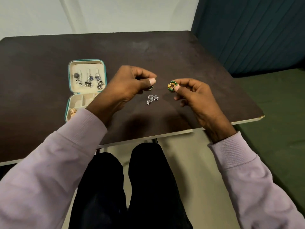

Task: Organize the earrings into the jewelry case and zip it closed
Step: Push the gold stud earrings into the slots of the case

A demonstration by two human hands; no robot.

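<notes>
Green-and-gold earring (171, 86) sits pinched in my right hand (194, 96), its mate (150, 87) gripped under my curled left hand (130, 86), paired for stowing. Silver earrings (152, 99) wait mid-table; the jewelry case (85, 76) lies open, unzipped, toward the left edge.

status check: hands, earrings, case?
Right hand pinches green-gold earring; left hand pinches a small dark piece, unclear. Silver earrings loose on table. Jewelry case open, unzipped. Nothing blocking.

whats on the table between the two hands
In the head view, a silver earring pair lies on the table between the left hand and right hand.
</notes>
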